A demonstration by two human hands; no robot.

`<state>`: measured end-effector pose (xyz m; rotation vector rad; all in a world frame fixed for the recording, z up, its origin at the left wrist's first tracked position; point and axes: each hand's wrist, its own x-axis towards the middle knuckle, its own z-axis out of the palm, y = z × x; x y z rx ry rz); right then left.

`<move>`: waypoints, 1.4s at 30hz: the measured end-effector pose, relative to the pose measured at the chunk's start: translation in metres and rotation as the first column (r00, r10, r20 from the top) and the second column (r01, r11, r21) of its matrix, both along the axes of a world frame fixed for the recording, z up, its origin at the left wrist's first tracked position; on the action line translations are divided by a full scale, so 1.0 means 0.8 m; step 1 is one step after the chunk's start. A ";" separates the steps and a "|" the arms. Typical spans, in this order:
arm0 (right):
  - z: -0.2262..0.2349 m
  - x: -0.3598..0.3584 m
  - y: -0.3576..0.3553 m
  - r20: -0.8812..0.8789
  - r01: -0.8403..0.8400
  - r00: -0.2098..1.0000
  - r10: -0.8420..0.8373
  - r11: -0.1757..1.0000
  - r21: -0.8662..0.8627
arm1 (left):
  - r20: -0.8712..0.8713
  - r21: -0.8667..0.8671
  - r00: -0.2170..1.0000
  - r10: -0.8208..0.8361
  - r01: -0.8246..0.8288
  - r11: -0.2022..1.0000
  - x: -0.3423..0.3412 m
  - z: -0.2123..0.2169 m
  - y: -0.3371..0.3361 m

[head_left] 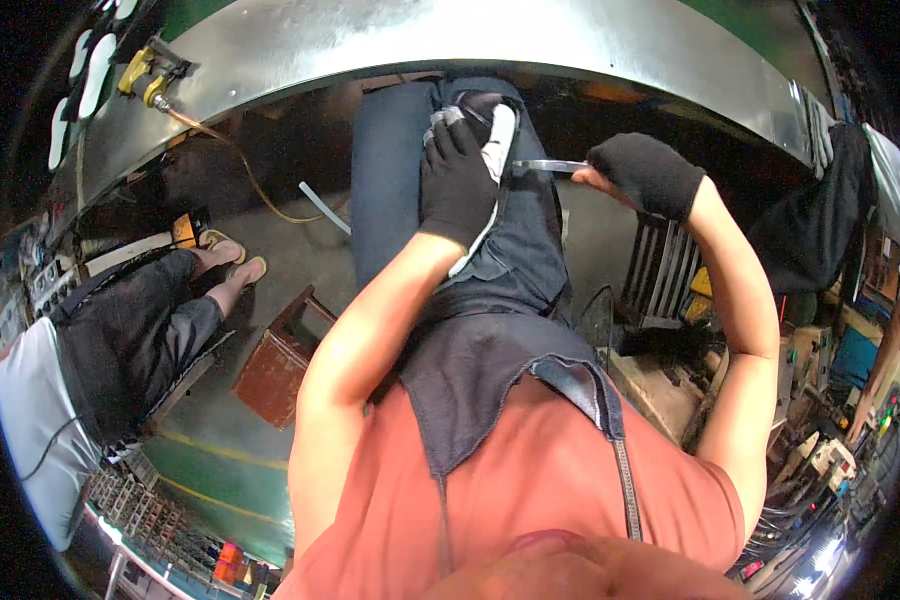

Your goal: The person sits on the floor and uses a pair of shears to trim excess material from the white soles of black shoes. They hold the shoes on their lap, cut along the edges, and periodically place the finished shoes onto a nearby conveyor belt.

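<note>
A dark shoe with a white sole lies on its side across my lap, over the dark blue apron. My left hand, in a black glove with pale fingertips, is closed over the shoe and covers much of it. My right hand, also in a black glove, is wrapped around a slim silver metal tool. The tool points left, with its tip close to the edge of the sole; whether it touches the sole I cannot tell. Its handle end is hidden in my fist, so its exact kind does not show.
A shiny metal bench curves across in front of my knees. On its left end lies a yellow air tool with a hose hanging down. A brown wooden stool and another person's legs are at the left. Machinery crowds the right.
</note>
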<state>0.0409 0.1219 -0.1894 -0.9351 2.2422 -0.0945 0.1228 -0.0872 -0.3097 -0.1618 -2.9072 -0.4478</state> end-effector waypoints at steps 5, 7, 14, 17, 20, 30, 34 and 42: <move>0.040 0.053 -0.060 -0.046 0.108 0.988 -0.150 0.861 -0.496 | -0.016 0.186 0.999 -0.048 0.050 0.981 0.004 -0.066 -0.031; -0.028 0.093 -0.051 0.123 0.285 0.955 -0.269 0.734 -0.616 | 0.114 0.443 0.990 -0.081 0.022 0.896 0.034 -0.009 -0.029; -0.111 0.196 -0.011 0.581 0.693 0.616 -0.532 0.717 -0.079 | 0.553 0.561 0.639 -0.535 -0.760 -0.327 0.172 0.005 -0.060; -0.120 0.199 0.013 0.658 0.782 0.453 -0.602 0.622 0.031 | 0.664 0.746 0.702 -0.256 -0.646 0.163 0.142 0.003 -0.038; -0.078 0.174 0.009 0.619 0.738 0.568 -0.542 0.668 -0.093 | 0.536 0.801 0.842 -0.063 -0.484 0.351 0.131 -0.001 -0.018; -0.076 0.142 -0.035 0.419 0.603 0.748 -0.514 0.791 -0.106 | 0.400 0.843 0.898 -0.184 -0.282 0.458 0.130 -0.071 -0.024; -0.035 0.172 -0.036 0.332 0.524 0.834 -0.440 0.820 -0.230 | 0.358 0.840 0.928 -0.105 -0.271 0.470 0.137 -0.029 -0.024; -0.105 0.215 0.009 0.459 0.809 0.583 -0.671 0.534 -0.247 | 0.402 0.569 0.903 -0.150 -0.117 0.814 0.121 0.045 -0.097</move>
